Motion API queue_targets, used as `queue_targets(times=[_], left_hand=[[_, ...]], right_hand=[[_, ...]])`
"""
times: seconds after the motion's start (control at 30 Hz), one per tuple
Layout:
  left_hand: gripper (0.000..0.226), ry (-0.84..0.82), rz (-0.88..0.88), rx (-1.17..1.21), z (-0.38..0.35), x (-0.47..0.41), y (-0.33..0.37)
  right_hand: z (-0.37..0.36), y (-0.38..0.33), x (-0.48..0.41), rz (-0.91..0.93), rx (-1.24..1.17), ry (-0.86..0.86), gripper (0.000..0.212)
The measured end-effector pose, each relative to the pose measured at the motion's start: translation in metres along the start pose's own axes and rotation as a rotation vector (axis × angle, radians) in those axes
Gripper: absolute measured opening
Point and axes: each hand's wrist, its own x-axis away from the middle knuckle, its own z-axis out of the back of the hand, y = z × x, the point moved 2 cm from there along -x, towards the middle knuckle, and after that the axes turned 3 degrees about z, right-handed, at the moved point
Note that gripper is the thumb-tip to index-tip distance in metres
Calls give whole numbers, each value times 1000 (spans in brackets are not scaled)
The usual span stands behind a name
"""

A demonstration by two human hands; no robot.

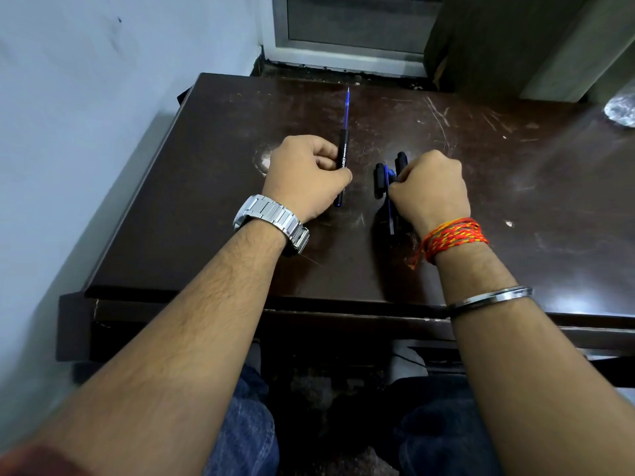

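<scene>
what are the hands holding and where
The left hand grips the black pen barrel at its middle; the right hand pinches the loose pen parts, which piece unclear.

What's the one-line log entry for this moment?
left grip: holds pen barrel, blue refill protruding | right grip: pinches pen parts | surface: dark table

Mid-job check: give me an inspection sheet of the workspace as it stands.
Surface: dark brown table, scratched, with a worn pale patch.
Job's things: black pen barrel with blue refill sticking out of its far end; loose pen parts, black pieces and another refill, beside it.
Clutter: crumpled clear plastic at right edge.
Hands: left hand grips the barrel; right hand curls on the loose pen parts.
Cables: nothing seen.
Surroundings: pale wall left, metal frame behind.
</scene>
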Motion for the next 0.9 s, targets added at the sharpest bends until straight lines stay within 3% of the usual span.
queue_targets(times=[0.33, 0.47, 0.57, 0.67, 0.77, 0.9], left_hand=[[17, -14, 1, -14, -2, 0, -1], [17, -44, 15, -17, -4, 0, -2], [15, -105, 23, -17, -7, 1, -2], [14, -223, 19, -59, -11, 3, -2], [13, -316, 5, -108, -13, 5, -1], [13, -358, 5, -106, -15, 8, 1]], right_hand=[[-4, 0, 1, 11, 10, 8, 23], [0, -2, 1, 35, -93, 76, 23], [7, -8, -1, 56, -311, 181, 24], [12, -14, -1, -47, -710, 226, 27], [13, -19, -2, -173, -1112, 140, 23], [14, -21, -3, -214, -1246, 56, 21]])
